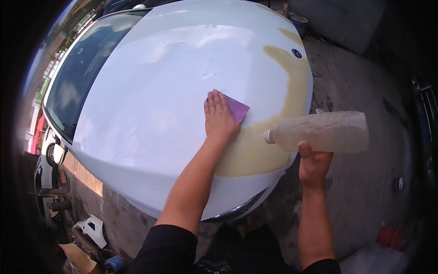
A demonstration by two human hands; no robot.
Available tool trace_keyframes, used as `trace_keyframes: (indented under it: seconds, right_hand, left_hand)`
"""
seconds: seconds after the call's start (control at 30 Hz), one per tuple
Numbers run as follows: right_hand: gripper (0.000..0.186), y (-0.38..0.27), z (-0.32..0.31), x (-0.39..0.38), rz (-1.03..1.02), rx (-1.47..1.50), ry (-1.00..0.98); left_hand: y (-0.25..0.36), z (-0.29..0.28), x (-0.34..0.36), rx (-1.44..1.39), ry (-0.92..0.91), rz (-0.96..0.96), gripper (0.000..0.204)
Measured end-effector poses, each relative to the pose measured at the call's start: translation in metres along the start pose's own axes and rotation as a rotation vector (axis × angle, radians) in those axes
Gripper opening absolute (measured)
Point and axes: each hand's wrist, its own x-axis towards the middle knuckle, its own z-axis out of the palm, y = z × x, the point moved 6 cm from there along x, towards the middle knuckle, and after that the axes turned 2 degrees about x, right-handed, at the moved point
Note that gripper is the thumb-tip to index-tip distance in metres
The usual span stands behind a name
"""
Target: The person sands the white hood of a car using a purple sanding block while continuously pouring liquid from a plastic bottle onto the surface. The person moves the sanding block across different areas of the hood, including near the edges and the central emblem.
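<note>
My left hand [218,114] lies palm down on the white car hood [150,109], fingers together, pressing a purple sheet of sandpaper [238,109] against the paint. Part of the sheet sticks out to the right of the hand; the rest is hidden beneath it. My right hand [314,164] grips a large, cloudy plastic bottle [326,131] from below, thumb on its near side. The bottle is held sideways above the hood's front edge, its pale neck end pointing left. Below that end spreads a yellowish patch [255,155] that runs along the front of the hood.
The windshield [86,68] rises at the left. A round emblem [296,53] sits at the hood's front. A bucket [299,23] stands beyond the far corner. On the floor at lower left lie a white panel piece [92,230] and a blue can [115,263]; a red object [390,236] is at lower right.
</note>
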Motion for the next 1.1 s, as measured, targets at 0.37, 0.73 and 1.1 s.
trace_keyframes:
  seconds: [0.37,0.73,1.1]
  right_hand:
    - [0.051,-0.008,-0.011,0.011,-0.055,0.046,0.019]
    - [0.049,-0.012,-0.035,0.017,-0.018,0.043,0.038]
    - [0.048,-0.013,-0.052,0.019,-0.058,0.064,0.037]
  left_hand:
    - [-0.048,-0.003,-0.034,0.021,-0.008,0.054,0.096]
    - [0.106,0.017,-0.034,-0.053,-0.151,0.450,0.095]
    - [0.088,0.005,0.076,0.073,-0.002,0.214,0.095]
